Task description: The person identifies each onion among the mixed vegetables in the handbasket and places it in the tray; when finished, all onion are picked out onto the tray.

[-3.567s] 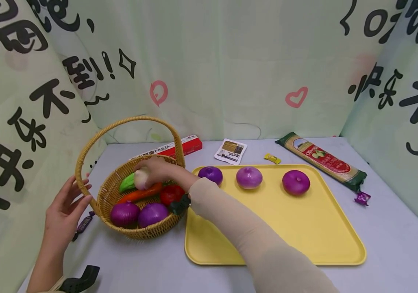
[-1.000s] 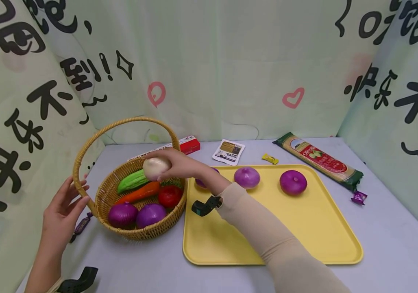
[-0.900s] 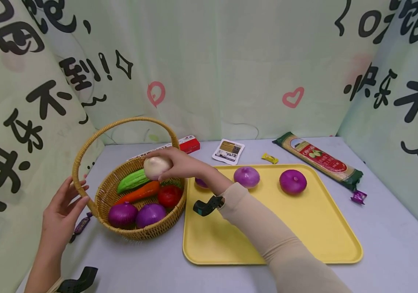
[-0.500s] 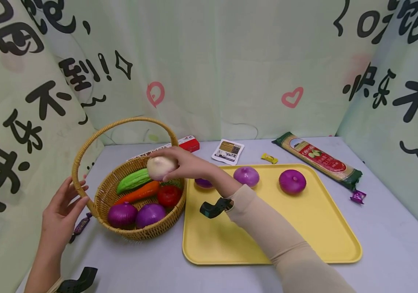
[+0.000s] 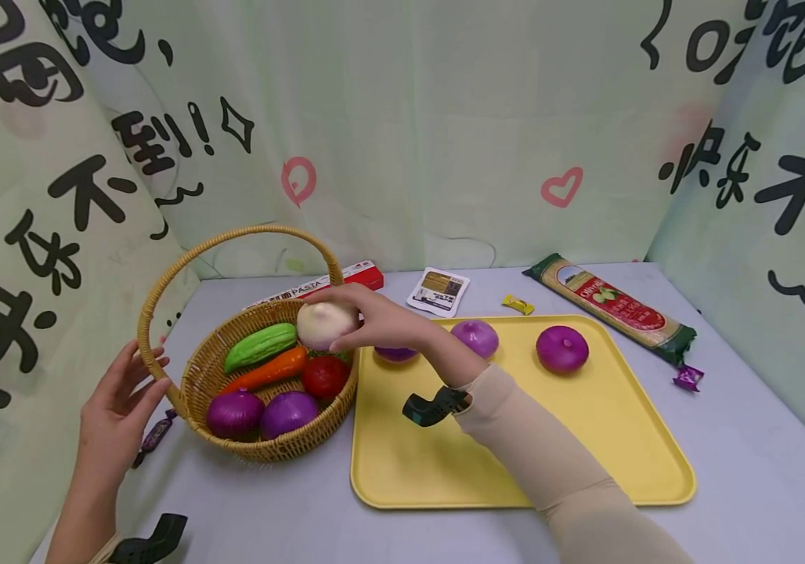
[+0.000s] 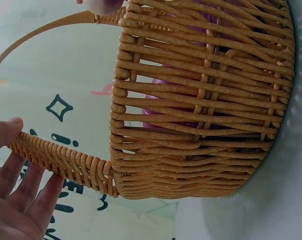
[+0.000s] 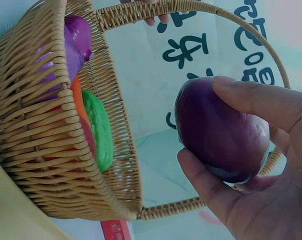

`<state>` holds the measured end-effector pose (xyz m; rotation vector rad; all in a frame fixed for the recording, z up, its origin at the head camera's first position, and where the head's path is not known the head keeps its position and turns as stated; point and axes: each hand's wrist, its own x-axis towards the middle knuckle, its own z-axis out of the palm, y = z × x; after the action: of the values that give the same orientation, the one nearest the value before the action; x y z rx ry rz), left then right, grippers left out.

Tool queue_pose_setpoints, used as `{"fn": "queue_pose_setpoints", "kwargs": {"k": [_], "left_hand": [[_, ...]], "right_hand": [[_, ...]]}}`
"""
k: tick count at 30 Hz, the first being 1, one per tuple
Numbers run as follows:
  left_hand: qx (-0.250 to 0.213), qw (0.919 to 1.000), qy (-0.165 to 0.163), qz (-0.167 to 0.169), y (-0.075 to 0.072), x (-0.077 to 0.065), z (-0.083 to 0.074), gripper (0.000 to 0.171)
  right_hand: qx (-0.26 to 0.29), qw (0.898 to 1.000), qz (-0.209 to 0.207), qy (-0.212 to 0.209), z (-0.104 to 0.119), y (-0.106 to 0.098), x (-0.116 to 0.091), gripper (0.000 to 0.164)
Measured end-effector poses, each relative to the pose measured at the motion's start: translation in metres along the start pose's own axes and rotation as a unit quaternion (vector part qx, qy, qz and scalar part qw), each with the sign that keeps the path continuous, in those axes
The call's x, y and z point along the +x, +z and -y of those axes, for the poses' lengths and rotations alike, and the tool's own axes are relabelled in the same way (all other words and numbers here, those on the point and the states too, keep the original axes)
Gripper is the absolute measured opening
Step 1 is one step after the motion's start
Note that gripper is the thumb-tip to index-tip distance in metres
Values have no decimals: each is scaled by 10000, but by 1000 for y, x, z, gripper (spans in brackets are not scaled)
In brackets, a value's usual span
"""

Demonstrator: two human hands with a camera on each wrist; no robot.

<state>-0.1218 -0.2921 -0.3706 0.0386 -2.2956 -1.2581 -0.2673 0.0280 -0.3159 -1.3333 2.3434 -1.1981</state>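
My left hand (image 5: 117, 407) holds the wicker basket's handle (image 5: 157, 301) near its left foot, thumb on one side and fingers on the other. Over the back right rim of the basket (image 5: 283, 448), my right hand (image 5: 391, 319) grips a round white-and-purple vegetable (image 5: 326, 325). Its underside looks dark purple and smooth in the right wrist view, where thumb and fingers clasp it from both sides. Inside the basket lie a green cucumber-like vegetable (image 5: 260, 348), a carrot (image 5: 268, 370), a tomato (image 5: 325, 377) and two purple onions (image 5: 235, 413).
A yellow tray (image 5: 515, 439) right of the basket bears three purple onions (image 5: 562, 349) along its back. Behind are a pasta box (image 5: 363, 276), a white sachet (image 5: 438, 292), a yellow candy (image 5: 518, 304) and a long packet (image 5: 607, 309). A dark candy (image 5: 156, 435) lies left of the basket.
My right hand has lifted the white-and-purple vegetable from inside the basket and drifted right with it, towards the tray. The left hand stays on the handle.
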Motion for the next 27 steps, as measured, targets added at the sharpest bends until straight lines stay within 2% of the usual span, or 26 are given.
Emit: {"fn": "queue_pose_setpoints", "kwargs": {"k": [6, 17, 27], "left_hand": [[-27, 10000, 31, -11, 0, 0, 1, 67], [-51, 10000, 21, -36, 1, 0, 0, 67], [-36, 10000, -15, -21, 1, 0, 1, 67]], "right_hand": [[40, 9991, -36, 420, -1, 0, -15, 62], [584, 9968, -90, 547, -7, -5, -34, 61], [628, 9952, -124, 741, -15, -6, -54, 62]]}}
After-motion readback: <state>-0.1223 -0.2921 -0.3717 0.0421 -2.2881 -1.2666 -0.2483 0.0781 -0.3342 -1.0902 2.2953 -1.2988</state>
